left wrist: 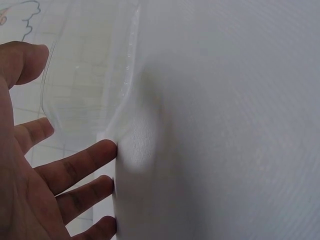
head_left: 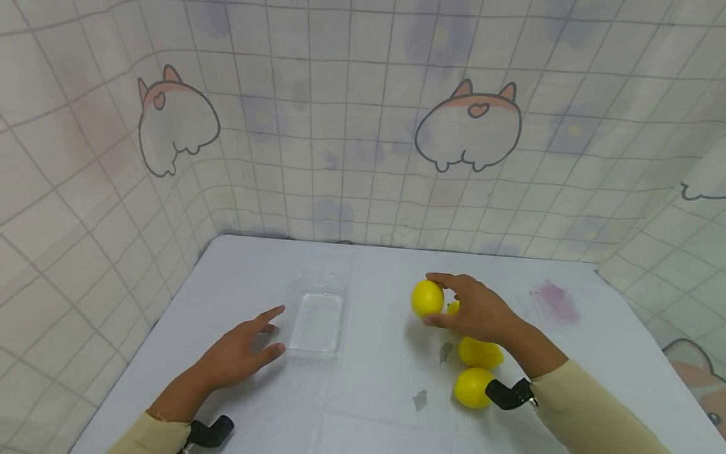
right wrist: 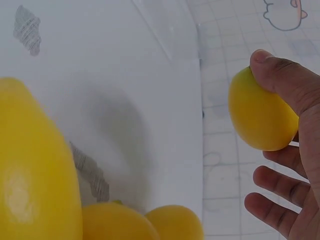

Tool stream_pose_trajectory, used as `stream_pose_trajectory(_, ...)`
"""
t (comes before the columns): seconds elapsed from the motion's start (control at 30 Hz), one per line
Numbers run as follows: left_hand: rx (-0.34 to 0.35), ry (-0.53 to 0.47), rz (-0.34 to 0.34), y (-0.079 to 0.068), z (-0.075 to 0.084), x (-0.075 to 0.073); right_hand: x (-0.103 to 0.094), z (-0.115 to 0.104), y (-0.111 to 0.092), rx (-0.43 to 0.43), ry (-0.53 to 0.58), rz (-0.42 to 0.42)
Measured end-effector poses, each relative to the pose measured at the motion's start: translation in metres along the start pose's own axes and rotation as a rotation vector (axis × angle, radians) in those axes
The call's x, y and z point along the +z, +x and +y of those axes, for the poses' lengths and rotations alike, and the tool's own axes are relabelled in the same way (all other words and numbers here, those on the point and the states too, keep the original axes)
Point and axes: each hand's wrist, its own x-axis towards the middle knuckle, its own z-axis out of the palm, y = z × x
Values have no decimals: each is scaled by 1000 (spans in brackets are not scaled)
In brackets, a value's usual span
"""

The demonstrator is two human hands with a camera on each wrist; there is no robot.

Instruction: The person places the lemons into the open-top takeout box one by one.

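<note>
My right hand (head_left: 482,309) holds a yellow lemon (head_left: 427,298) between thumb and fingers, above the table. In the right wrist view the thumb presses the greenish end of that lemon (right wrist: 260,115), while the lower fingers are spread away from it. Several other lemons (head_left: 480,353) lie on the table below this hand, one partly hidden behind it. To the left, a clear plastic box (head_left: 319,325) stands on the table. My left hand (head_left: 235,353) is beside the box's left side, thumb and fingers apart and holding nothing.
A white cloth covers the table (head_left: 374,391), with grey patches (head_left: 420,399) near the lemons and a pinkish stain (head_left: 556,301) at the right. A checked curtain (head_left: 363,126) with cartoon prints hangs behind the table and along both sides.
</note>
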Motion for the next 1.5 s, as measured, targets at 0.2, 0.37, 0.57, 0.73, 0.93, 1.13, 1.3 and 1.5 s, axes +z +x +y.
stream_pose_trajectory(0.2,-4,7,-1,-1,3,-3,4,-9,5,-33,15,0)
stream_pose_trajectory(0.37,-7,6,-1,-1,3,-3,7,-18,9,-52,27,-3)
stream_pose_trajectory(0.57,-11,-5,-4,1,1,-1,12,-24,12,-52,37,-11)
stream_pose_trajectory(0.73,-20,-3,-10,1,0,0,16,-31,15,-63,42,-18)
stream_pose_trajectory(0.93,-30,-8,-12,1,2,-1,21,-40,21,-81,45,-18)
stream_pose_trajectory(1.13,-26,-12,-9,1,4,-2,28,-48,26,-100,42,-27)
stream_pose_trajectory(1.3,-21,-13,-3,1,2,-1,33,-55,29,-104,51,-35)
stream_pose_trajectory(1.5,-30,-14,-8,1,0,0,40,-63,33,-106,62,-47)
